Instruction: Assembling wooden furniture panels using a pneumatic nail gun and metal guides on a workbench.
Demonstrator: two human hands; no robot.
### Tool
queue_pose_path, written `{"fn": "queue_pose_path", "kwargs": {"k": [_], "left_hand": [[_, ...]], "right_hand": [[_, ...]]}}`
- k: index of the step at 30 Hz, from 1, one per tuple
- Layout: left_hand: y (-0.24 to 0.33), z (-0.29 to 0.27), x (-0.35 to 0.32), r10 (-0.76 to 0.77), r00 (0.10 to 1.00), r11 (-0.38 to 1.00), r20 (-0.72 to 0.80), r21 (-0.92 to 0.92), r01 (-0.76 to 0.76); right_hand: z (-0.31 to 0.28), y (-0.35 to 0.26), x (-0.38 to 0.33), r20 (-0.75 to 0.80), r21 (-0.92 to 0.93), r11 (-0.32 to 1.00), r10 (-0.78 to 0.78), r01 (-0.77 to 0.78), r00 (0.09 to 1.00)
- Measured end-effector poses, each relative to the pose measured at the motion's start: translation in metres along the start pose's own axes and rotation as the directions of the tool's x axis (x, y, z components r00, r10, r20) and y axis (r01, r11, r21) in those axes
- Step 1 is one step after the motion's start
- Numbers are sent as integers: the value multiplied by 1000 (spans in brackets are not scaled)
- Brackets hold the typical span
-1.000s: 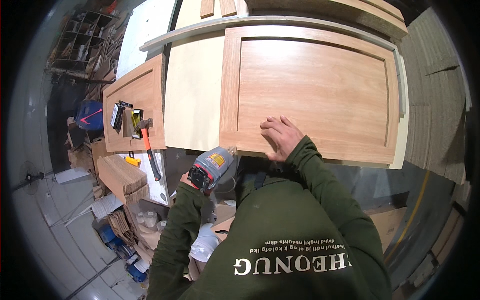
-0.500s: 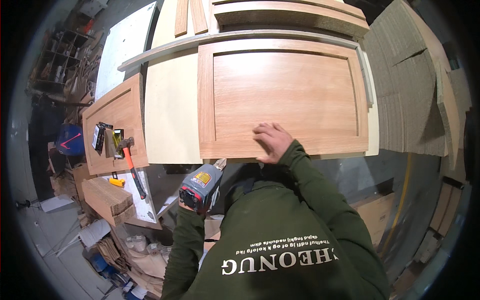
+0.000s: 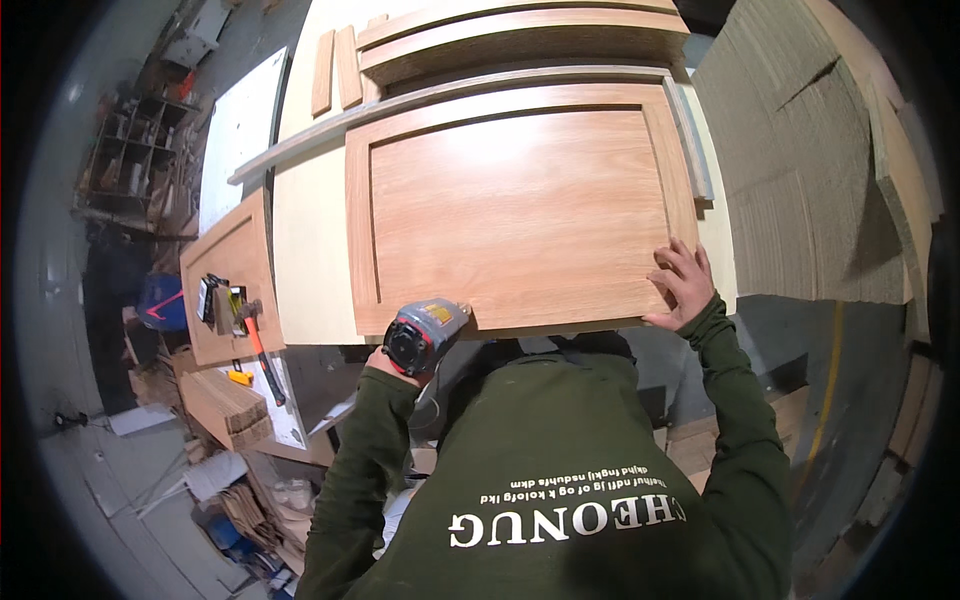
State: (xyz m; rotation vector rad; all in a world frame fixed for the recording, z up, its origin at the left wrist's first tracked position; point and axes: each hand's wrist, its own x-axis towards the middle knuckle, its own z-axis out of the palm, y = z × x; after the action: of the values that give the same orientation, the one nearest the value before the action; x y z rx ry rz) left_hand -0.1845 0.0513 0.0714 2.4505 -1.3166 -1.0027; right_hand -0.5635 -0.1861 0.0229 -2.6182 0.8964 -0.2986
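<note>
Cream worktop (image 3: 308, 250) bearing a light-brown, wood-grained panel (image 3: 510, 205) with raised frame and recessed centre, long axis left to right. Left hand (image 3: 396, 368) grips a grey-and-red power tool (image 3: 430, 328), nose pointing far and right at the panel's near edge; right hand (image 3: 685, 287), fingers spread, rests on the near right corner.

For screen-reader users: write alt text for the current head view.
A person in a green top holds a grey power tool in the left hand, its nose by the near edge of a framed wooden panel; the right hand touches the panel's near right corner. To the left, a hammer lies partly on a smaller panel.
</note>
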Motion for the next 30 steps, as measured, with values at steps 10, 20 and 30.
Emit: {"fn": "queue_pose_path", "kwargs": {"k": [10, 20, 30], "left_hand": [[-10, 13, 6, 127, 992, 979, 1, -159, -125], [-6, 6, 16, 643, 758, 713, -112, 447, -539], [-23, 26, -33, 225, 974, 974, -25, 27, -224]], "right_hand": [[8, 36, -11, -89, 156, 983, -84, 97, 992], [15, 34, -10, -112, 214, 971, -83, 106, 990], [15, 36, -9, -122, 221, 969, -87, 113, 989]]}}
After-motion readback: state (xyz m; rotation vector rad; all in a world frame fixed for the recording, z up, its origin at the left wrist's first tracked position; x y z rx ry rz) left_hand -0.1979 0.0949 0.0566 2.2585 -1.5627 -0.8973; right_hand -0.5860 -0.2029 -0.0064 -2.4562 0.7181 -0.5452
